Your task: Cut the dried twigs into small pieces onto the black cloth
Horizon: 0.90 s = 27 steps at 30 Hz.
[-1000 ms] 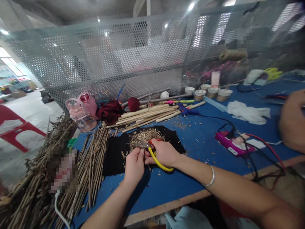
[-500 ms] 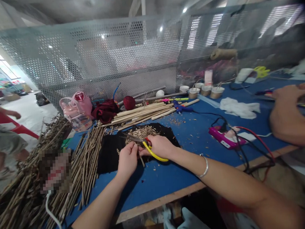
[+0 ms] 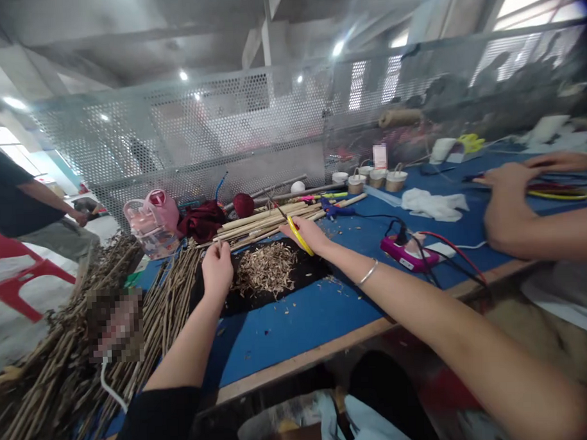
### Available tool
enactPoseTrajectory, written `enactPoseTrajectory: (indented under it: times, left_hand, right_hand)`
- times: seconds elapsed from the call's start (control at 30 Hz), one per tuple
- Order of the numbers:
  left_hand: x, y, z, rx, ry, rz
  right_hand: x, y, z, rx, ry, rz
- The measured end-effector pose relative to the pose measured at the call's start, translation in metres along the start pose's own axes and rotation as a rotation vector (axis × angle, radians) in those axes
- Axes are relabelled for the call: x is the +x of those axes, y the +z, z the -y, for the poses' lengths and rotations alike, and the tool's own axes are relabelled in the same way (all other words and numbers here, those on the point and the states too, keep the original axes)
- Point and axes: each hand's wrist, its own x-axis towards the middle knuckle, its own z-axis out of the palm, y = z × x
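My right hand [image 3: 309, 234] is closed around yellow-handled shears [image 3: 294, 228], held over the far edge of a black cloth [image 3: 271, 291], close to a row of pale peeled sticks [image 3: 265, 222]. A heap of wood shavings [image 3: 265, 267] lies on that cloth. My left hand [image 3: 217, 269] is at the cloth's left edge with fingers curled, pinching a thin twig near the bundle of dark twigs [image 3: 174, 301]. Both hands reach out over the blue tabletop [image 3: 297, 322].
A large heap of rough twigs [image 3: 48, 376] fills the left side. A pink jug [image 3: 153, 220], dark red cloth [image 3: 203, 220], a blue glue gun [image 3: 335, 209], a pink power strip [image 3: 408, 254] with cables and a white rag [image 3: 432, 203] lie further back. Another person's hands [image 3: 509, 203] work at the right; a person stands far left.
Both hands have moved apart and away from me: the right carried the shears toward the peeled sticks, the left went to the twig bundle. The view tilted up; a person appeared at left.
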Motion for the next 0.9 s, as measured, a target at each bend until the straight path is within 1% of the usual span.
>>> enactPoseTrajectory:
  times: [0.07, 0.13, 0.2, 0.27, 0.37, 0.53, 0.63, 0.73, 0.8, 0.9]
  left_hand:
    - [0.022, -0.002, 0.004, 0.137, 0.009, 0.019]
    - [0.039, 0.001, 0.008, 0.234, 0.032, 0.098]
    - [0.048, 0.006, 0.011, 0.314, 0.060, 0.185]
    - [0.052, 0.012, 0.015, 0.383, 0.083, 0.256]
    - [0.054, 0.019, 0.021, 0.461, 0.111, 0.322]
    - [0.055, 0.022, 0.024, 0.526, 0.167, 0.362]
    - [0.056, 0.014, 0.021, 0.543, 0.177, 0.351]
    - [0.055, -0.006, 0.022, 0.567, 0.141, 0.298]
    - [0.050, -0.020, 0.027, 0.598, 0.089, 0.270]
    - [0.039, -0.034, 0.036, 0.641, 0.029, 0.309]
  right_hand:
    - [-0.001, 0.006, -0.010, 0.023, 0.015, -0.029]
    - [-0.006, 0.012, -0.018, 0.036, 0.032, -0.047]
    - [-0.012, 0.017, -0.025, 0.043, 0.045, -0.052]
    - [-0.015, 0.020, -0.030, 0.048, 0.050, -0.054]
    - [-0.013, 0.021, -0.038, 0.046, 0.062, -0.057]
    - [-0.011, 0.021, -0.042, 0.032, 0.075, -0.052]
    - [-0.013, 0.019, -0.039, 0.028, 0.082, -0.044]
    - [-0.015, 0.016, -0.036, 0.029, 0.089, -0.039]
    - [-0.015, 0.015, -0.035, 0.037, 0.095, -0.033]
    - [-0.014, 0.016, -0.035, 0.055, 0.097, -0.030]
